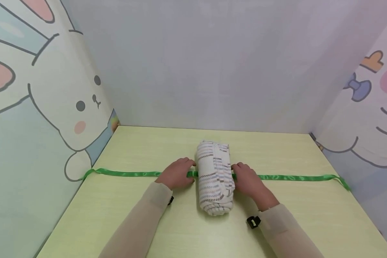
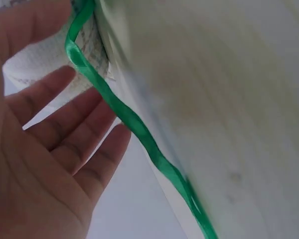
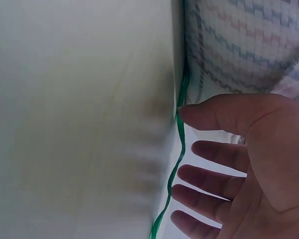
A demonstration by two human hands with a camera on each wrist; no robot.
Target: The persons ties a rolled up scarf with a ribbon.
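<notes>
A rolled white towel with striped, coloured patterning lies lengthwise on the table, pointing away from me. A green ribbon runs crosswise under it and stretches out on both sides. My left hand is just left of the roll, over the ribbon, its fingers spread and gently bent in the left wrist view. On the other side, my right hand is close against the roll. In the right wrist view its fingers are spread, and the thumb is at the ribbon; whether it presses it I cannot tell.
The pale yellow-green table ends at a plain light back wall. Side panels with a cartoon rabbit and another cartoon figure flank it. The ribbon's ends reach the table's left and right edges.
</notes>
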